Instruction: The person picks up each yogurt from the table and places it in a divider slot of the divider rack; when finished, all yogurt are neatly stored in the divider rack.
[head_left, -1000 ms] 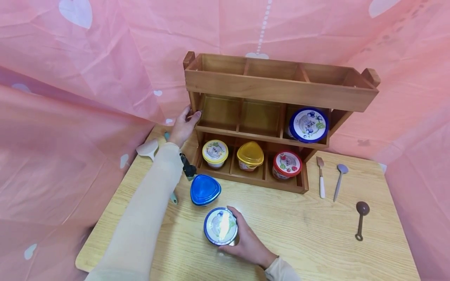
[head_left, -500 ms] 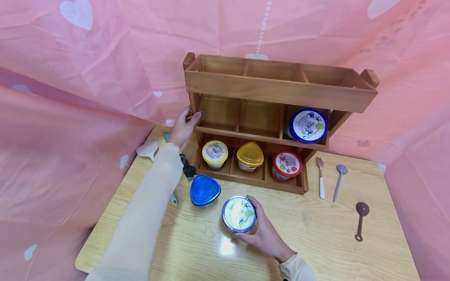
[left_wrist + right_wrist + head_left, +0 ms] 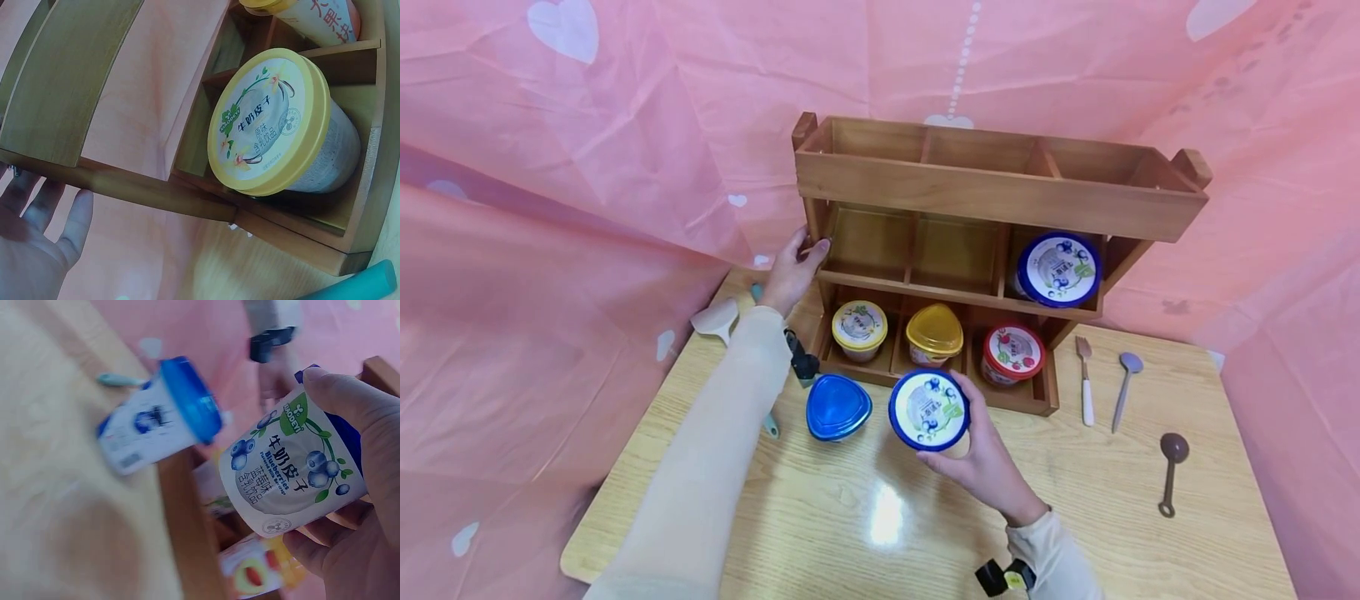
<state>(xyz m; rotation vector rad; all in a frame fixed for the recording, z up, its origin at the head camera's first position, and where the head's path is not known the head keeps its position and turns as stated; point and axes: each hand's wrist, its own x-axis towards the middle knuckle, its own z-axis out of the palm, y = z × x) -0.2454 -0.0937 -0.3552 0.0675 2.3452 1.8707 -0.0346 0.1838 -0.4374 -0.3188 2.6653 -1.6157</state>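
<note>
My right hand (image 3: 992, 467) grips a round tub with a blue-rimmed blueberry lid (image 3: 929, 410), held up off the table in front of the wooden rack (image 3: 992, 187). Blueberries are printed on the tub's white side (image 3: 287, 465), with fingers and thumb around it in the right wrist view. At the rack's left upright, my left hand (image 3: 793, 271) holds the wood, thumb toward the middle tier. Another blueberry tub (image 3: 1060, 268) fills the right slot of that tier. Below it sit a yellow-lidded round tub (image 3: 860, 327), an amber-lidded cup (image 3: 934, 332) and a red-lidded tub (image 3: 1013, 354).
A blue-lidded triangular cup (image 3: 838, 407) stands left of the held tub. Right of the rack lie a fork (image 3: 1086, 379), a grey-purple spoon (image 3: 1126, 390) and a brown spoon (image 3: 1172, 467). A white spatula (image 3: 717, 320) lies at the left, near a teal handle (image 3: 771, 425).
My right hand has carried the blueberry tub rightward and up toward the rack, from the table's front area. The left hand stays on the rack's upright.
</note>
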